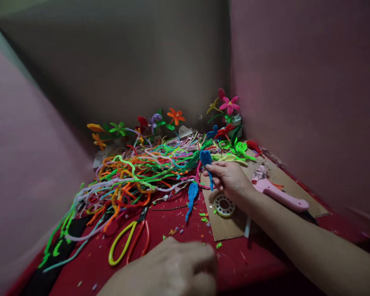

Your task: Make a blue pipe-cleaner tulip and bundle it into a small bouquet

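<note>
My right hand [226, 179] pinches a blue pipe-cleaner petal [205, 157] between thumb and fingers, its twisted stem hanging down. Just left of it, a second blue pipe-cleaner petal [192, 195] lies on the red tabletop. Close to the camera, my left hand [181, 265] is curled with its back toward me; its fingertips are hidden, so what it may hold does not show. Beyond that hand lie scissors [132, 242] with one yellow and one red handle loop. Below my right hand, a white tape roll [224, 205] rests on a cardboard sheet [220, 230].
A big tangle of coloured pipe cleaners [142, 168] covers the table's left and middle. Finished flowers [175, 116] stand along the back wall, with a pink one [230, 105] at right. A pink glue gun [280, 195] lies on the cardboard. Fuzz scraps dot the red cloth [234, 263].
</note>
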`<move>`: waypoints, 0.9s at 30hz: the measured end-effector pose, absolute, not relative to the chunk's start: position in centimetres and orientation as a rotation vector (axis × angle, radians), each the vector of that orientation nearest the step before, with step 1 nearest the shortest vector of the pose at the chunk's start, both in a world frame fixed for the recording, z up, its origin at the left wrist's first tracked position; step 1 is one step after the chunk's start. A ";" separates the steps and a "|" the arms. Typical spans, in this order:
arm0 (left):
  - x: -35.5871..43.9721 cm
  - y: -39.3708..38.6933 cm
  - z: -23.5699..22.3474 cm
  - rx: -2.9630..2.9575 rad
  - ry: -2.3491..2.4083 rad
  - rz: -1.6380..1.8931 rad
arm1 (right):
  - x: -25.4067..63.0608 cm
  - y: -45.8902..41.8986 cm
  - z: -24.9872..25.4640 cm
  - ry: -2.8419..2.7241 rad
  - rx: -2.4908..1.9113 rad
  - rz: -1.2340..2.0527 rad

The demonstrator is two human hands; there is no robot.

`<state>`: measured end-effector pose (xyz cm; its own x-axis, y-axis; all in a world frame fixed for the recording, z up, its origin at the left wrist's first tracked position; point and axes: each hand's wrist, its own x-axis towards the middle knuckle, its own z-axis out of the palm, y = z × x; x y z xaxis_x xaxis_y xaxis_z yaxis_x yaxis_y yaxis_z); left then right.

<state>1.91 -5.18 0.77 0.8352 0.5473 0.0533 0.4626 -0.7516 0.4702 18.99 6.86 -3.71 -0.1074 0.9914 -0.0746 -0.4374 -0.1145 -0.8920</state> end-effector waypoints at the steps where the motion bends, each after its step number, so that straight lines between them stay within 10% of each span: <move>1: 2.2 -5.5 0.5 2.741 1.018 0.238 | 19.0 6.9 -3.8 -0.880 -0.877 1.532; 11: 2.5 -5.3 0.7 2.871 1.485 0.243 | 18.8 6.4 -3.5 -0.973 -0.770 1.618; 27: 4.6 3.1 2.9 1.719 1.421 1.340 | 18.3 5.5 -3.3 -1.101 -0.691 1.581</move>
<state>4.57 3.13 2.90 -0.0470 0.9348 0.3520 0.4060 -0.3041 0.8618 18.33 5.48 -3.33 -0.2919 0.9514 0.0983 -0.4220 -0.0358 -0.9059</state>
